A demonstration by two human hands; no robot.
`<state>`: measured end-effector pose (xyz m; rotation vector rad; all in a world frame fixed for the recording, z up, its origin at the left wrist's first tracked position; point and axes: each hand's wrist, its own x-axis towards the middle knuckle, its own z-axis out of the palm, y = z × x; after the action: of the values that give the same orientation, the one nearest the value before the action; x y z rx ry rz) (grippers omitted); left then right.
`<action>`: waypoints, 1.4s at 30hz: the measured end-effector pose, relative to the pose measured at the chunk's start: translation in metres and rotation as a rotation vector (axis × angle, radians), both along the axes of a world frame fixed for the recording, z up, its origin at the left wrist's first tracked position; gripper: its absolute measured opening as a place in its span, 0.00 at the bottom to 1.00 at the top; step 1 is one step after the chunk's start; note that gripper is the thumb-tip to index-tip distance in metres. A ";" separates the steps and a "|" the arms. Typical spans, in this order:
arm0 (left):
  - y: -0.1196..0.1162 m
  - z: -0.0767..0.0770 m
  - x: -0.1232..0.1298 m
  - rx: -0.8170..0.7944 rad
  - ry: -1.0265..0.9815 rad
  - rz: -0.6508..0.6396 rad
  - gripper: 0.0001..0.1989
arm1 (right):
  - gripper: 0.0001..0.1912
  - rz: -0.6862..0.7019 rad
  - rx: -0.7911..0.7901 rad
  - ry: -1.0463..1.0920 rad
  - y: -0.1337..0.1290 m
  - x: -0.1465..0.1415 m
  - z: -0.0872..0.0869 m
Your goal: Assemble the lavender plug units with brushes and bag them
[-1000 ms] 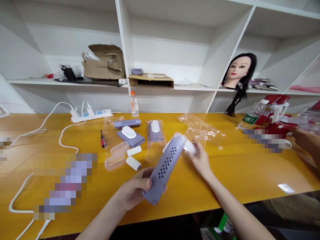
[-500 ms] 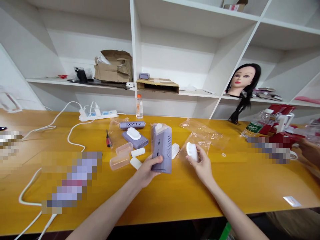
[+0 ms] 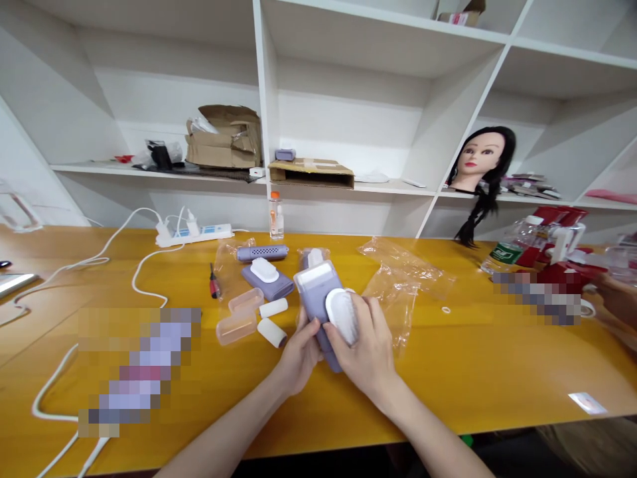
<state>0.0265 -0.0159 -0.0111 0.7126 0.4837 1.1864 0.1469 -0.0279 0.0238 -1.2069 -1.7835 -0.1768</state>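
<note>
My left hand [image 3: 301, 358] is closed round the lower part of a purple device [image 3: 312, 292], which is tilted above the table. In my right hand [image 3: 371, 342] is a white oval brush [image 3: 341, 315], held against the device's face. Left of my hands lie two white cylinders, one [image 3: 273, 307] above the other [image 3: 271, 332], and two clear pinkish covers [image 3: 236, 328]. Behind them rests a purple block [image 3: 269, 282] with a white oval piece [image 3: 264, 269] on top. A perforated purple part [image 3: 262, 253] lies farther back.
Crumpled clear plastic [image 3: 398, 285] lies right of my hands. A red-black screwdriver [image 3: 213, 282], power strip [image 3: 195, 234] and small bottle [image 3: 276, 216] are at the back. Another person's hand [image 3: 614, 299] is at the far right, near a water bottle [image 3: 510, 245]. A mannequin head [image 3: 478, 159] stands on the shelf.
My right hand has moved left with the brush, bringing it onto the purple device. The device in my left hand has turned, showing a different face, and tilts to the left.
</note>
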 end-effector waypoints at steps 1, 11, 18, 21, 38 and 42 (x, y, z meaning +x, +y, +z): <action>-0.001 -0.001 0.000 -0.005 -0.006 -0.009 0.23 | 0.24 -0.024 0.012 -0.018 0.001 -0.001 -0.001; 0.000 -0.006 0.001 0.046 0.041 0.159 0.30 | 0.21 -0.014 0.060 -0.042 0.005 0.001 -0.012; 0.000 -0.008 0.003 -0.001 -0.017 0.234 0.25 | 0.21 0.055 0.015 0.004 0.004 -0.008 -0.016; 0.001 -0.010 0.004 -0.032 0.047 0.265 0.22 | 0.16 0.089 -0.047 0.065 0.005 -0.010 -0.013; 0.000 -0.015 0.007 0.085 0.134 0.360 0.27 | 0.12 0.068 -0.166 0.163 0.006 -0.014 -0.007; -0.002 -0.015 0.008 0.099 0.205 0.400 0.27 | 0.11 0.064 -0.144 0.164 0.007 -0.016 -0.007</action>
<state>0.0346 -0.0175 -0.0265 0.8522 0.7688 1.5263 0.1310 -0.0208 0.0166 -1.2267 -1.7110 0.0866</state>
